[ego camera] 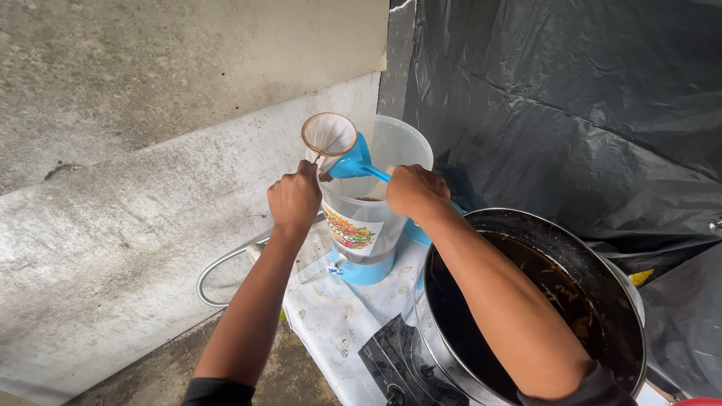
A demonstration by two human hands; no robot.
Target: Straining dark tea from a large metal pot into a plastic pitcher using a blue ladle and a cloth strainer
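Observation:
My left hand (295, 198) grips the handle of a round cloth strainer (329, 134) and holds it over the open top of a clear plastic drink dispenser (376, 203) with a blue base and tap. A blue plastic ladle (350, 162) is in my right hand (414, 189), tipped against the strainer's edge. Brown liquid shows at the ladle's lip and low inside the dispenser. Below my right forearm stands a large steel pot (481, 218) holding dark brown liquid with floating bits.
The dispenser and pot stand on a stained white-covered table (338, 316) with a black gas stove (391, 361) under the pot. A grey concrete wall (150, 150) runs along the left, with a flexible metal hose (218, 267). Black plastic sheeting (571, 98) hangs behind.

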